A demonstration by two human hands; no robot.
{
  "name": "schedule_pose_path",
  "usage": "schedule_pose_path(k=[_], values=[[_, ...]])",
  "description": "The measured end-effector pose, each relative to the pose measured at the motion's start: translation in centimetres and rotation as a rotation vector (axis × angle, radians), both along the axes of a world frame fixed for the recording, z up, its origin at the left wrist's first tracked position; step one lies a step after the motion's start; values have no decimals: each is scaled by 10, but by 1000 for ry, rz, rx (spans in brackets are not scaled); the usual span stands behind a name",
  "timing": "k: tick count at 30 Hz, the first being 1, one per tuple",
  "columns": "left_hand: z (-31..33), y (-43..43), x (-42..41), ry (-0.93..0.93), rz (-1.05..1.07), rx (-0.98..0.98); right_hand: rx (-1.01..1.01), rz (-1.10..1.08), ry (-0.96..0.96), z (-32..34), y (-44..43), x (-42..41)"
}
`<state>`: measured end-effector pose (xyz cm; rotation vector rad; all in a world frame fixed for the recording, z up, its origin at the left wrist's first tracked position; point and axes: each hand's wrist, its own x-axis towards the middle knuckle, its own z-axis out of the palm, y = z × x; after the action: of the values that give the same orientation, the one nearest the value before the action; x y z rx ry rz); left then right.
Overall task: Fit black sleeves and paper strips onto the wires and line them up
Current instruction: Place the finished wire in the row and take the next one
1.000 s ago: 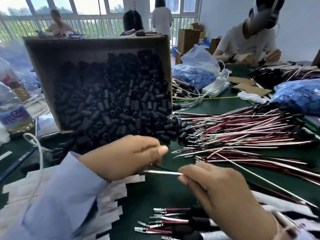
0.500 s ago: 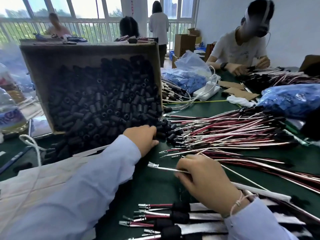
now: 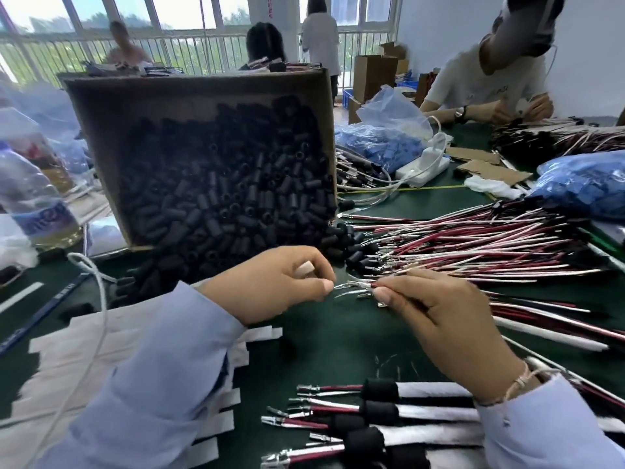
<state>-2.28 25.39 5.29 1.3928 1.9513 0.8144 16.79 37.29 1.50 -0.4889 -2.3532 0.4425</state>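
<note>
My right hand (image 3: pixel 443 319) pinches a red-and-white wire pair (image 3: pixel 363 286) near its metal terminals, which point left. My left hand (image 3: pixel 277 282) pinches at the terminal tips with curled fingers; whether it also holds a sleeve is hidden. Behind them a tilted cardboard box (image 3: pixel 189 106) spills black sleeves (image 3: pixel 223 198) onto the green table. A heap of loose red and white wires (image 3: pixel 473 242) lies to the right. White paper strips (image 3: pixel 84 350) lie under my left forearm. Several finished wires with black sleeves and paper (image 3: pixel 375 414) lie in a row at the bottom.
A plastic bottle (image 3: pixel 30 198) stands at the far left. Blue bags (image 3: pixel 581 187) and a white power strip (image 3: pixel 422 167) lie beyond the wire heap. A person in a white shirt (image 3: pixel 487 76) works at the far right, others stand by the windows.
My left hand came back from the sleeve pile to the wire's terminal end. My right hand lifted the wire up and right toward the heap.
</note>
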Motion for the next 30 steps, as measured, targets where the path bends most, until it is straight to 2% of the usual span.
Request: schedule_pose_path(k=[4,7,9,12,16,22,25,27,30], values=[[-7,-12,13,431,-182,-394,-30,-66,-292,-10,8,-6],[-11,-24,5,750,-71,-446,-11,-73,-390,-15,8,-9],[-8,-30,-13,866,36,-503,-10,-60,-432,-17,6,-10],[-7,-31,-28,802,17,-570,-15,-27,-508,-19,4,-11],[-12,-25,-27,683,-43,-481,-16,-3,-549,-20,5,-12],[-25,-21,-6,836,-143,-367,-3,23,-501,-22,6,-12],[-24,-20,2,831,-151,-329,-46,62,-400,-22,3,-13],[-14,-23,1,713,-152,-249,-55,72,-290,-22,0,-12],[8,-31,-1,405,-105,4,-13,100,-115,-18,-9,-10]])
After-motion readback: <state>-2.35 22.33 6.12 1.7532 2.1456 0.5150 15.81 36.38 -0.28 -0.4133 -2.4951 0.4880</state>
